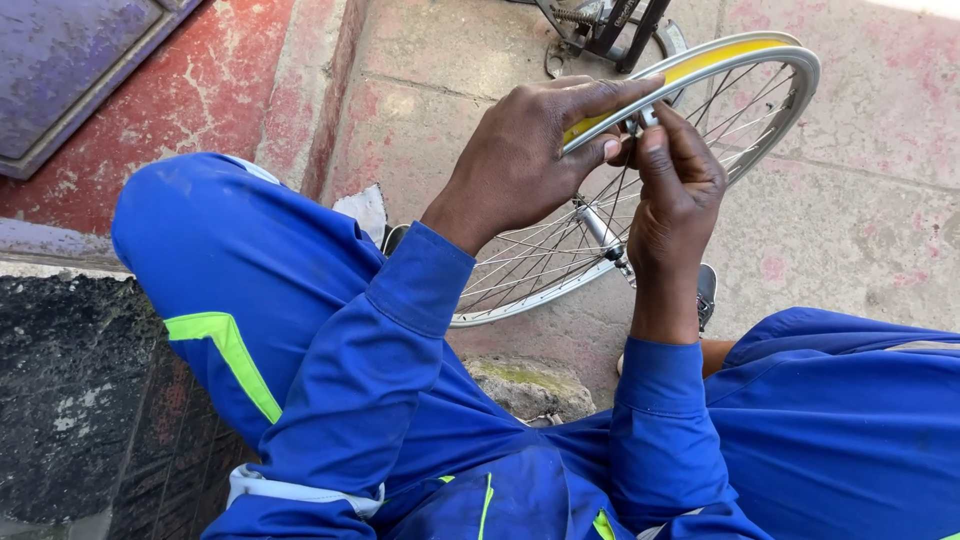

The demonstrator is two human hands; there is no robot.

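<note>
From the left I see a dark metal cover (70, 70) set in the red floor, then my blue-clad knee (230, 270). My left hand (530, 160) is curled over the bicycle wheel (560, 270), fingers clamped on its rim with the yellow strip. My right hand (675, 190) pinches a small metal piece at the spokes, which I cannot identify. The wheel stands between my legs on the concrete; it looks light and stiff, best gripped at the rim, as the spokes seem thin. A black stand (600, 30) sits just behind.
</note>
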